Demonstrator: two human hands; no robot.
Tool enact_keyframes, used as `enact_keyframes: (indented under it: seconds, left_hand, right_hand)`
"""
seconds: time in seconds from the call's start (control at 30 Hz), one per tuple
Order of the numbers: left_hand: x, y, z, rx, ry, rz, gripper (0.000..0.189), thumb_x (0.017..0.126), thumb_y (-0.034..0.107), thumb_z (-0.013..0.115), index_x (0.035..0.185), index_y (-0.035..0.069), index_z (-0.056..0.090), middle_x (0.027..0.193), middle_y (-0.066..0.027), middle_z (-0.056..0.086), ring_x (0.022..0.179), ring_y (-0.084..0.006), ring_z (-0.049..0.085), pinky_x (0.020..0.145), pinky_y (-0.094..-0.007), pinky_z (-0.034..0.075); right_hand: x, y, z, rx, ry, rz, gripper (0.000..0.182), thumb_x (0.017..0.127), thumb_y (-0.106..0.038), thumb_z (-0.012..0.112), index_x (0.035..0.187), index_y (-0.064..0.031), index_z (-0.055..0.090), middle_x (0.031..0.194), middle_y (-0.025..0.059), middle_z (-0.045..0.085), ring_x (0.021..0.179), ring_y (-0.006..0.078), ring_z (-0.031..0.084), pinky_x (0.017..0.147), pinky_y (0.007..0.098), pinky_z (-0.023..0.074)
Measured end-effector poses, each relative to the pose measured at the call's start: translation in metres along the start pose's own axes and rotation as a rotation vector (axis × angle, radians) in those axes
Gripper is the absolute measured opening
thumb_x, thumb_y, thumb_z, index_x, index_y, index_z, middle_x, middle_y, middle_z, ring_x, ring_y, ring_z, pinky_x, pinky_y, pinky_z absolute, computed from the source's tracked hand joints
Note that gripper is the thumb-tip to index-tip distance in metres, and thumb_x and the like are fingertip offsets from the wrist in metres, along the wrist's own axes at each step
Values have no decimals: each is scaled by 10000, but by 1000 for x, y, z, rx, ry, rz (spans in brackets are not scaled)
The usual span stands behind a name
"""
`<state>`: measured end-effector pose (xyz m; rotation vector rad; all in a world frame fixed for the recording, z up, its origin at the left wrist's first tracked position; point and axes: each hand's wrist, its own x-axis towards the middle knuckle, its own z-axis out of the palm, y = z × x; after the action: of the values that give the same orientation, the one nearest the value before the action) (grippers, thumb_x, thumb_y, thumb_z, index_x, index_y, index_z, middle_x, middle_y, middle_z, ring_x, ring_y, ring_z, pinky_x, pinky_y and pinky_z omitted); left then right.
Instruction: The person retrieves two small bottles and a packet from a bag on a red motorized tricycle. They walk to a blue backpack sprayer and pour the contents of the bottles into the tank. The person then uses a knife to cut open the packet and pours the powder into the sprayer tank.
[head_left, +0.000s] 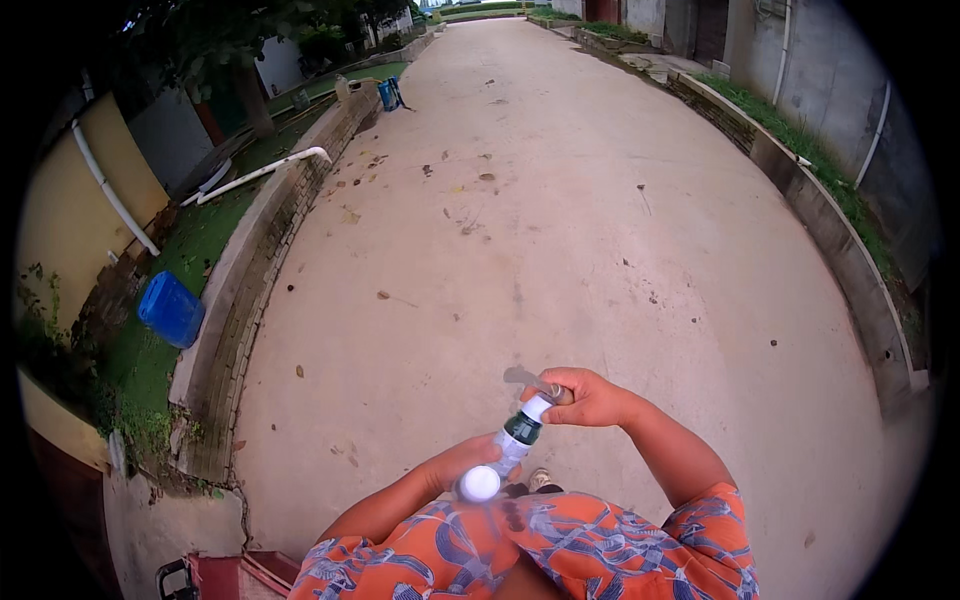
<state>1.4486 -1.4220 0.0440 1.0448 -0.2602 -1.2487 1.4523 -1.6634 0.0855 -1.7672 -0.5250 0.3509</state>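
Note:
Before my chest, my left hand (472, 456) is closed around a dark green bottle (523, 427) with a pale label, tilted up to the right. My right hand (589, 397) grips the wooden handle (559, 394) of a small tool with a flat grey blade (521, 375), perhaps a knife. The blade points left, above the bottle's white cap (536, 407). Fingers of the right hand are against that cap. Just under the left hand is a second white round cap (478, 484); what it belongs to is mostly hidden, and I cannot tell how it is held.
A concrete lane (525, 247) with scattered leaves runs ahead between low walls on the left (247, 315) and right (825, 217). A blue plastic jerrycan (171, 309) stands beyond the left wall. Farther off is a blue container (389, 94). A red metal object (217, 576) lies at lower left.

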Motion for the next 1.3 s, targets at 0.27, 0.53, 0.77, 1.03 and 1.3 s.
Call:
enact_keyframes:
  seconds: [0.27,0.53,0.77,1.03,1.3]
  left_hand:
    - [87,132,-162,29,183,156,616,735,540,631,1056,34,491,844,-57,570,714,-121,563,627,-243,464]
    - [164,292,-382,-259,-98,175,590,765,466,640,1139,61,432,861,-76,569,663,-121,572,564,-233,478]
    - [237,453,-522,-122,-6,137,607,749,522,631,1079,40,464,824,-70,567,626,-119,556,531,-238,463]
    - [350,640,-702,-58,176,177,659,709,557,650,1018,0,484,743,-80,556,490,-141,542,410,-269,460]
    - [385,770,-903,-362,71,255,564,792,454,613,1121,34,433,847,-113,578,565,-164,587,472,-260,479]
  right_hand:
    - [242,22,-128,-332,-245,158,285,781,-257,618,939,-29,555,823,123,568,794,287,553,727,343,437]
    - [498,66,-235,-161,-173,58,271,788,-219,643,981,-52,553,800,61,533,732,181,509,664,292,416]
    - [678,100,-349,-271,-186,92,304,749,-208,655,982,-45,549,837,93,544,786,223,538,697,321,424]
    - [927,179,-505,-126,-193,311,240,779,-128,635,974,-25,539,929,53,539,862,121,525,721,264,427]
    - [1193,184,-588,-149,-302,-102,267,796,-255,604,944,-37,558,782,99,560,731,204,539,670,318,422]
